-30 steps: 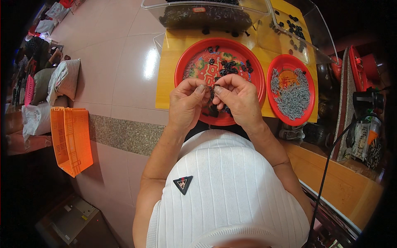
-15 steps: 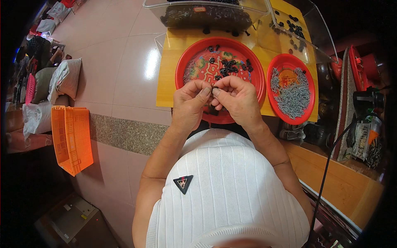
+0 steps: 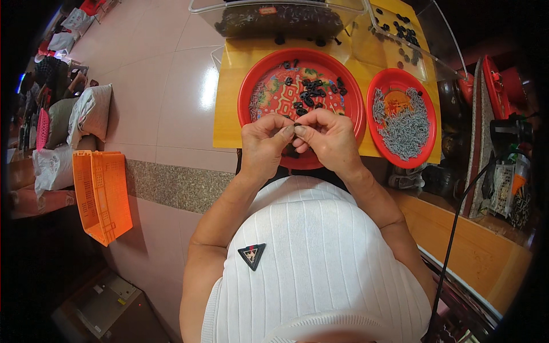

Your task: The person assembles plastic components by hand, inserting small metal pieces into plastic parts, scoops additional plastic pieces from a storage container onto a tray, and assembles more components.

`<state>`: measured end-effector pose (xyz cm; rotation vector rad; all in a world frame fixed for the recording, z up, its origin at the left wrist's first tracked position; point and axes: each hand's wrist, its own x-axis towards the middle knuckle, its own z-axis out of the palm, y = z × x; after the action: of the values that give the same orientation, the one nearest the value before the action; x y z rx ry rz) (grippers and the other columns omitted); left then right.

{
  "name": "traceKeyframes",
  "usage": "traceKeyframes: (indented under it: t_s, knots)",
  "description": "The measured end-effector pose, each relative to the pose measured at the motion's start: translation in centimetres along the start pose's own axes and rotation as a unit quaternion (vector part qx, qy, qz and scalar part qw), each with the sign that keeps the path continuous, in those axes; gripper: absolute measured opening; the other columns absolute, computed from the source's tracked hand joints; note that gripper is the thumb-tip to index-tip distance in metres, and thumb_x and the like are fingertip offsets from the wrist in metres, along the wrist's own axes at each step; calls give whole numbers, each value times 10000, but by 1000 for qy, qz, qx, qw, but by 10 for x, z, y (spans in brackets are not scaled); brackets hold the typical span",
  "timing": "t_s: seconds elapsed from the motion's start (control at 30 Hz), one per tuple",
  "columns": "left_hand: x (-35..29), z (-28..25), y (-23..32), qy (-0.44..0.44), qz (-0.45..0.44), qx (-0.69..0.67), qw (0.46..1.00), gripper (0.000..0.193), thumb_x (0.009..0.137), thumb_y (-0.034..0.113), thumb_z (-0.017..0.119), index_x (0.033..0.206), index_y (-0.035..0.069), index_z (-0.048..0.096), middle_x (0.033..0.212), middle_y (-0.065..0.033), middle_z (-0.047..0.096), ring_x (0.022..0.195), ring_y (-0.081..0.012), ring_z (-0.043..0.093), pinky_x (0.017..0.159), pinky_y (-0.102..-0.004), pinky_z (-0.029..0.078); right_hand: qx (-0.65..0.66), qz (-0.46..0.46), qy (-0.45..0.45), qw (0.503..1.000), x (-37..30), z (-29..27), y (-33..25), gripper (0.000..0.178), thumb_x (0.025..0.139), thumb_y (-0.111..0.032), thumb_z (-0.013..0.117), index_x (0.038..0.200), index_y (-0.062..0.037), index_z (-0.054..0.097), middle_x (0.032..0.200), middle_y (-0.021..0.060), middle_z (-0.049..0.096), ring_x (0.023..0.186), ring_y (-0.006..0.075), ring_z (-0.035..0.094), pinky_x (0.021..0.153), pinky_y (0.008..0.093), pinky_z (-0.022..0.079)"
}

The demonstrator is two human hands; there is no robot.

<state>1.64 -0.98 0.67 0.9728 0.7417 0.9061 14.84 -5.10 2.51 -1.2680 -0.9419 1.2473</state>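
My left hand point(image 3: 266, 142) and my right hand point(image 3: 327, 138) meet over the near rim of a round red tray point(image 3: 245, 94). Thumb and forefinger of each are pinched together on one small black part point(image 3: 297, 124), largely covered by the fingertips. Several similar black parts point(image 3: 311, 91) lie loose in the middle of the tray, and thin grey screws point(image 3: 259, 98) are scattered along its left side. To the right, a smaller oval red tray point(image 3: 374, 128) holds a heap of grey screws point(image 3: 405, 134).
A clear plastic bin point(image 3: 280, 22) of dark parts stands at the table's far edge. Another clear bin point(image 3: 400, 48) sits right of it, near more black pieces. An orange crate point(image 3: 103, 194) stands on the floor at left. A black cable point(image 3: 452, 240) hangs at right.
Both hands stay pinched together on the small black part, with only slight finger movement. The whole view has shifted a little.
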Motion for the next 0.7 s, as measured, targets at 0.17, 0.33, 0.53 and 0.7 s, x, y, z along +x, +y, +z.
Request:
traceKeyframes:
  t_s: [0.17,0.33,0.53,0.7]
  knots:
    - [8,4,-3,-29,-42,-7,999,66,802,14,562,834,-31,598,740,-42,592,623,-72,541,540,-188,438,23,11,27,999,0,-23,4,79,799,-6,566,868,33,562,717,78,595,591,110,589,516,208,497]
    - [33,-12,-8,20,134,308,942,104,768,-7,582,866,4,615,758,-55,557,685,-154,548,587,-237,441,125,-41,96,987,2,-67,6,114,812,-15,551,909,43,540,740,86,590,605,126,592,513,205,498]
    - [47,7,-8,-76,271,582,763,184,646,-23,636,825,19,631,800,-140,562,757,-279,550,659,-338,448,123,-19,92,988,-1,-66,11,115,813,-17,548,909,45,537,719,79,584,592,123,588,509,206,494]
    - [54,6,-19,-84,276,612,737,145,596,-29,586,733,17,583,738,-136,517,747,-321,495,654,-396,405,97,6,77,992,-1,-61,13,112,803,-26,555,895,36,545,699,65,580,578,101,569,489,189,465]
